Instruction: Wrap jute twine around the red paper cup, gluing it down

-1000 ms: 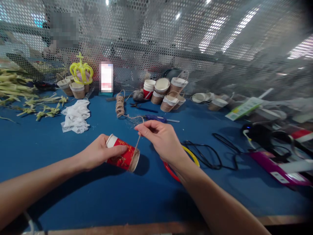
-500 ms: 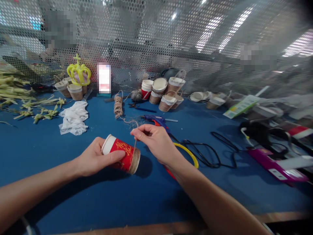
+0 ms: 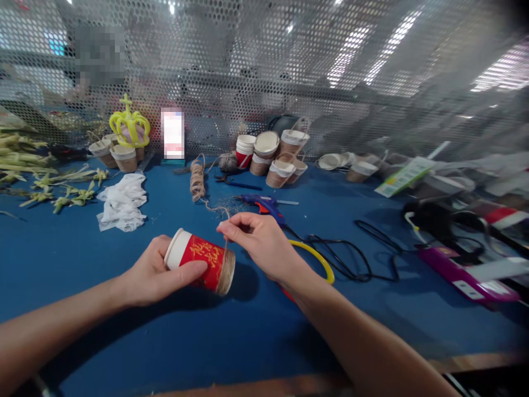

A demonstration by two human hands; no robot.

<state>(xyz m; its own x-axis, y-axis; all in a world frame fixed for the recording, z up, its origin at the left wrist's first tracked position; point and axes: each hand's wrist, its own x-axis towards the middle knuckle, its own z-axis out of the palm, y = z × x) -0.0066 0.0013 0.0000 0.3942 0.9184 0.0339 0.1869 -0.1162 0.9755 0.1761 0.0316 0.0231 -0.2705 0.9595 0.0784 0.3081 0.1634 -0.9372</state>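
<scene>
My left hand (image 3: 155, 273) grips a red paper cup (image 3: 201, 260) lying on its side above the blue table (image 3: 231, 336), white rim to the left. Brown twine is wound round the cup's base end. My right hand (image 3: 258, 242) pinches the twine strand (image 3: 225, 237) just above that base. The strand runs back to a twine spool (image 3: 197, 180) farther up the table.
A blue glue gun (image 3: 264, 204) and black cable (image 3: 351, 262) lie right of my hands, with a yellow and red hoop (image 3: 320, 259) under my right wrist. Twine-wrapped cups (image 3: 275, 157), a white cloth (image 3: 122, 201), a yellow crown (image 3: 129, 124) and green leaf strips (image 3: 45, 182) sit near the mesh screen.
The cup has turned in my left hand and shifted a little left. My right hand has come lower and closer to the cup's base with the twine.
</scene>
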